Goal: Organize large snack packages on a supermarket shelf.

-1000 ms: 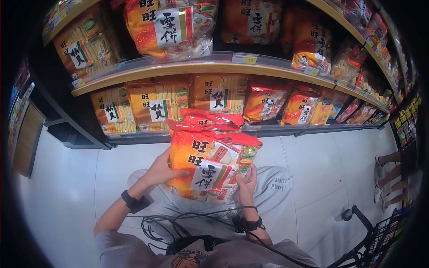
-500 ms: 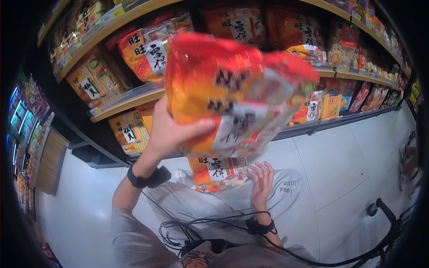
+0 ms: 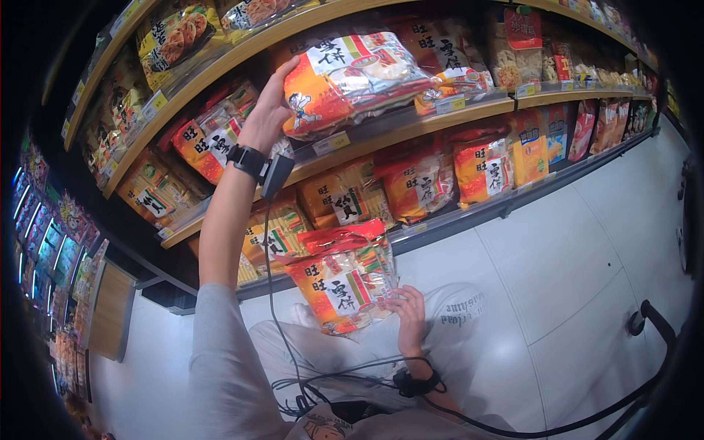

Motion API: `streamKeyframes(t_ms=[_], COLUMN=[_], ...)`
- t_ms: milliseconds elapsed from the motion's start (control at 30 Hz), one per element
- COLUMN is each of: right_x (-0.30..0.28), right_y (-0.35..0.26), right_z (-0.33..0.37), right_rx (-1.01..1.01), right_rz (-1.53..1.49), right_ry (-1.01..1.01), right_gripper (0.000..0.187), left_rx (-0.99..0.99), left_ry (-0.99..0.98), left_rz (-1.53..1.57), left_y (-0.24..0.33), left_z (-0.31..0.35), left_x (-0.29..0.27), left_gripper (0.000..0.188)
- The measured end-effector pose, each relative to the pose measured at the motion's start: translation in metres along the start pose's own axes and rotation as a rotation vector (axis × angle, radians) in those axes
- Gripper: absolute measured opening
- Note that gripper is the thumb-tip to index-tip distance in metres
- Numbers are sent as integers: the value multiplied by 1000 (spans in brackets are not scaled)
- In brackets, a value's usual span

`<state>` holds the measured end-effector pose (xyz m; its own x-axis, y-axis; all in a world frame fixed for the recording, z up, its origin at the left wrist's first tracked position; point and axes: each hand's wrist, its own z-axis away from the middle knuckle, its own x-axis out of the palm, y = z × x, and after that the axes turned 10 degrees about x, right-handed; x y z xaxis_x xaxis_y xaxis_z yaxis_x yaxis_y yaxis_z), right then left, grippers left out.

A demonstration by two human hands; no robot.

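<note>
My left hand (image 3: 270, 110) is raised to the middle shelf, closed around the left end of a red and orange rice cracker bag (image 3: 359, 77). This bag lies at the shelf's front edge, with part of its clear window facing up. Another rice cracker bag (image 3: 341, 282), with a crumpled red top, leans upright between my legs. My right hand (image 3: 411, 312) is at that bag's lower right edge, fingers bent over it; the thumb is hard to make out.
Matching bags (image 3: 484, 165) line the lower shelf, beside yellow snack packs (image 3: 345, 198). The wooden shelf edge (image 3: 469, 114) carries price tags. A black cable (image 3: 275, 315) hangs from my left wrist across my lap. A dark metal frame (image 3: 653, 352) stands at the right.
My left hand has carried its bag forward and up, from in front of me to the middle shelf. My right fingers have moved left onto the edge of the bag between my legs.
</note>
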<state>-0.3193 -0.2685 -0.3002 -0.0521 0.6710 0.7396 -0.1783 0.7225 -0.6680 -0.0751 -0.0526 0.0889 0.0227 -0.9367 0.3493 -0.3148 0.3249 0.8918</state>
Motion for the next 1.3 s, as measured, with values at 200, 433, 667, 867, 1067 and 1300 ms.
streamKeyframes(t_ms=[200, 433, 667, 867, 1067, 1300], right_x=[3, -3, -6, 1, -4, -3], right_y=[1, 3, 14, 16, 23, 18], right_z=[1, 1, -5, -6, -6, -5], right_rx=[29, 63, 105, 84, 67, 89], right_rz=[-20, 11, -27, 81, 82, 53], right_ry=[-29, -46, -9, -15, -41, -19], right_gripper=[34, 39, 27, 23, 24, 22], left_rx=[151, 261, 185, 151, 128, 200], left_ry=[237, 40, -9, -5, -3, -19], left_rz=[-73, -70, -14, -239, -258, -322], left_y=[-43, -85, -88, -96, -92, -84], left_z=[-61, -68, -54, -62, -64, -40], left_x=[-44, -73, -95, -87, -99, -81], left_gripper=[35, 40, 38, 38, 35, 44])
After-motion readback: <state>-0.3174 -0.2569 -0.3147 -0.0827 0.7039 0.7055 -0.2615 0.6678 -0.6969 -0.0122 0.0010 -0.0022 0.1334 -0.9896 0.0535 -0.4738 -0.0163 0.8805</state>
